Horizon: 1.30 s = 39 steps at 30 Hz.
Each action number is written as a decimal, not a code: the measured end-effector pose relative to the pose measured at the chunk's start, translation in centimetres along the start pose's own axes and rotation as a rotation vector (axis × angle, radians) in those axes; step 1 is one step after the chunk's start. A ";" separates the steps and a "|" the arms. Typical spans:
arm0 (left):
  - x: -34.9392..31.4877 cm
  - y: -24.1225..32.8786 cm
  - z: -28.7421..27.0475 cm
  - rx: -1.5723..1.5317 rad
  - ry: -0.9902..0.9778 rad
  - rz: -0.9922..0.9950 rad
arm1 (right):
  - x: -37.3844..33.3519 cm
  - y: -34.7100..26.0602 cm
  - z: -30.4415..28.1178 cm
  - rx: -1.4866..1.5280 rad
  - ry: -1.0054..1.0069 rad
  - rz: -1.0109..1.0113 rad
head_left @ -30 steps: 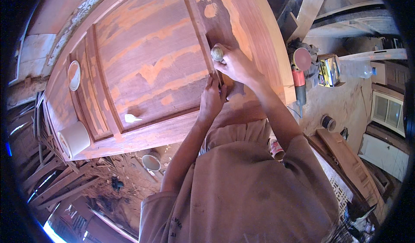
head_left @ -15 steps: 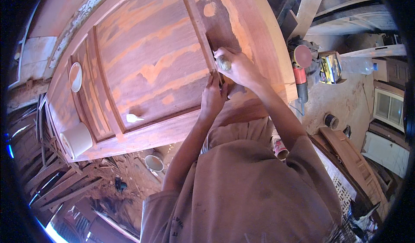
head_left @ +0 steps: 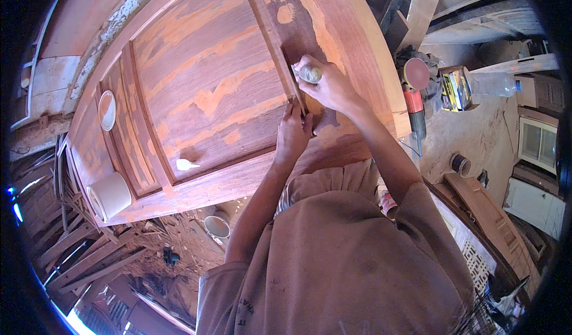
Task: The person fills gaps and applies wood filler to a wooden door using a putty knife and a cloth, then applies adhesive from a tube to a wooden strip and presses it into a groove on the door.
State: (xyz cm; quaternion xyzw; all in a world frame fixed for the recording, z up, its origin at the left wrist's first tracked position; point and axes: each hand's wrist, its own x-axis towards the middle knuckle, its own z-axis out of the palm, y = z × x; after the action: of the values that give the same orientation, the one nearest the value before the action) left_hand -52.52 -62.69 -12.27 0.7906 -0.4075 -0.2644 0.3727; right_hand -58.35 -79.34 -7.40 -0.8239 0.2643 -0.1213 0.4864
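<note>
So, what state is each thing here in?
Panelled door: laid flat, patched orange
Left hand: fingers bent against the door
Right hand: closed around a tool handle
Round lid: lying on the door, smeared
White bucket: on the door, unheld
Disc sander: unheld
Clear plastic bottle: capped
Floor bucket: open

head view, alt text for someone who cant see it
A person's right hand grips a pale handle just beyond the left hand, which touches a brown wooden panel patched with orange. A white bucket stands near its left end.
</note>
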 end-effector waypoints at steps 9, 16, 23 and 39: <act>0.0 -1.4 0.6 0.051 0.056 0.096 | -1.5 -0.5 -0.7 0.139 -0.003 0.049; 0.1 -1.3 0.7 0.052 0.058 0.094 | -1.4 0.2 0.3 -0.020 0.051 -0.159; 0.0 -0.9 0.5 0.087 0.082 0.118 | -2.1 -0.2 -0.4 0.049 -0.013 -0.061; 0.0 -0.6 0.3 0.049 0.052 0.074 | -2.5 -0.9 -1.1 0.063 -0.029 0.019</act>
State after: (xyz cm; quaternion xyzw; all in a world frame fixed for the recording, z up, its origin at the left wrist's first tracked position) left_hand -52.48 -62.58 -12.90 0.7904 -0.4331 -0.2196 0.3734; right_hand -60.60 -78.42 -5.91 -0.8073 0.2611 -0.1128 0.5170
